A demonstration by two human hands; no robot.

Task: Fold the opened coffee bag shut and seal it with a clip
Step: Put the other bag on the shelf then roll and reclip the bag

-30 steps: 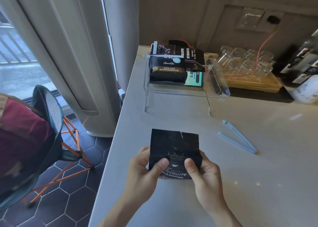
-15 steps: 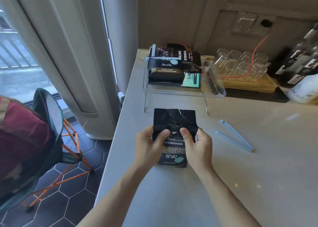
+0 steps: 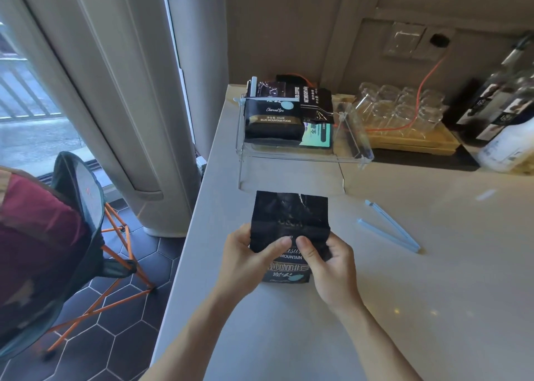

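Head view first: far left we see a chair [image 3: 78, 207] with orange legs on the dark tiled floor [image 3: 121, 331], and a tall pale curtain [image 3: 95, 91] by the window.

Next comes our left hand [image 3: 245, 262]. It holds the left side of the coffee bag [image 3: 290, 230], with the thumb pressed on the front. The black bag stands on the pale counter [image 3: 433, 308], near its left edge. The top of the bag is flat and has a small tear in its upper edge.

Our right hand [image 3: 329, 268] holds the right side of the bag, thumb on the front too, just beside the other thumb.

Behind the bag stands a clear shelf [image 3: 291, 161] with more dark coffee bags [image 3: 274, 120] on it.

To the right of our hands, a light blue clip [image 3: 390, 227] lies on the counter. It is spread open like a V and nothing touches it.

Farther right and back, glass cups [image 3: 401, 106] sit on a yellow tray [image 3: 416, 143], with an orange cord [image 3: 424, 82] over them. A white bottle [image 3: 508, 140] stands at the far right edge.
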